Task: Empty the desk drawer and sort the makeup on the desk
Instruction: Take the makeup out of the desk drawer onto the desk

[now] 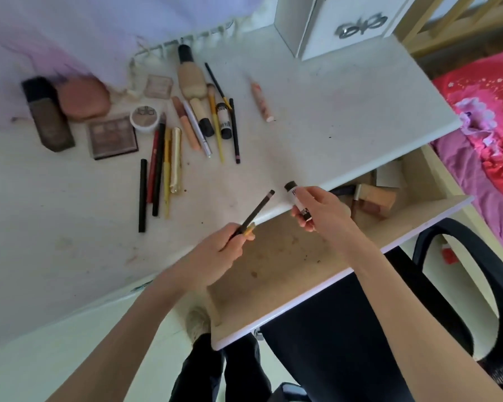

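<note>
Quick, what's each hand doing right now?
Left hand: closed around a dark pencil, with something yellow beside it.
Right hand: closed around a small white tube with a dark cap.

Drawer (pixel 302 256) back hidden under desk (pixel 331 111); items there indistinct. Pink cloth (pixel 41 47) top-left blurred.

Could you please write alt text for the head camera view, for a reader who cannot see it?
A person's left hand holds a dark pencil and the right hand a small tube above an open drawer. Makeup lies grouped on the white desk beyond.
</note>
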